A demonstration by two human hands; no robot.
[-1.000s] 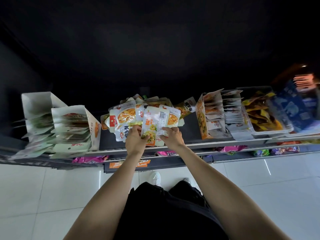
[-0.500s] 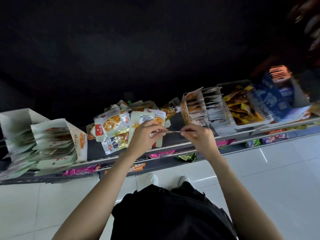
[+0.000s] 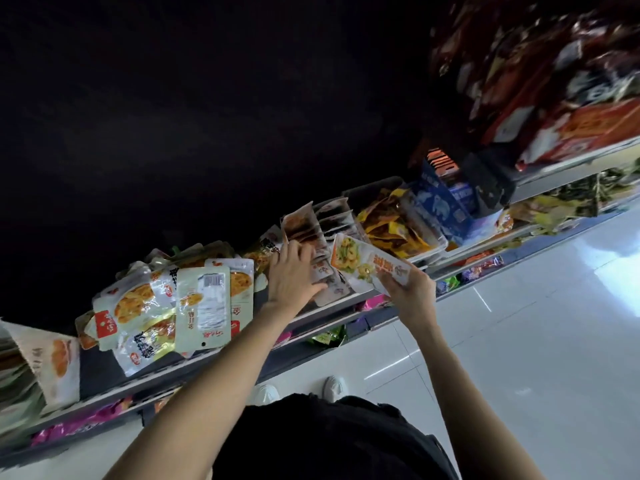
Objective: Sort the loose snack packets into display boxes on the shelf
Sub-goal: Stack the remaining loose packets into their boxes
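Glossy foil, white with an orange-and-yellow print: that is the packet (image 3: 369,266), gripped by its lower edge in the right hand (image 3: 408,289) right of centre, fingers clamped round it. Half a second ago both hands pinched it edge-on at mid-frame; now it is turned face-up and tilted, beside the box (image 3: 313,251) of upright sachets, and the left hand has let go. The left hand (image 3: 291,275) now lies with fingers straight and spread against that box's front sachets. The view has also swung, so the shelf (image 3: 221,362) runs up toward the upper right. At lower left of centre the heap (image 3: 173,306) of loose flat pouches lies overlapping on the shelf, one showing a barcode. Further right sits a tray (image 3: 398,223) of crinkled yellow packets. Pale shiny tiles make up the floor (image 3: 536,341).
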